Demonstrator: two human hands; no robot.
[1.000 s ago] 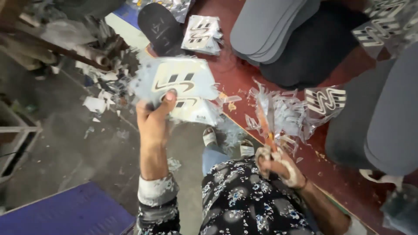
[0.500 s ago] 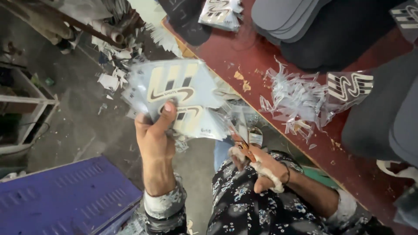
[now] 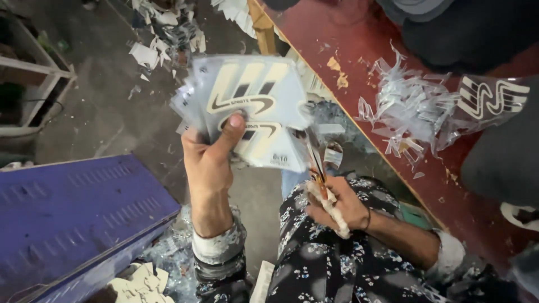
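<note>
Gripping a fanned stack of plastic sheets (image 3: 247,106) with its thumb on top, the left hand (image 3: 210,163) holds them above the floor beside the red table (image 3: 477,191), while the right hand (image 3: 337,205) is closed around scissors (image 3: 317,168) cutting their lower edge

Red table (image 3: 466,185) on the right with a heap of clear plastic scraps (image 3: 410,109) on it, plus a cut sheet with pale stripes (image 3: 494,98) just beside. Dark soles (image 3: 466,33) stacked at the far end. Purple crate (image 3: 73,207) near left, white offcuts (image 3: 163,33) littering the grey floor (image 3: 106,106) far off.
</note>
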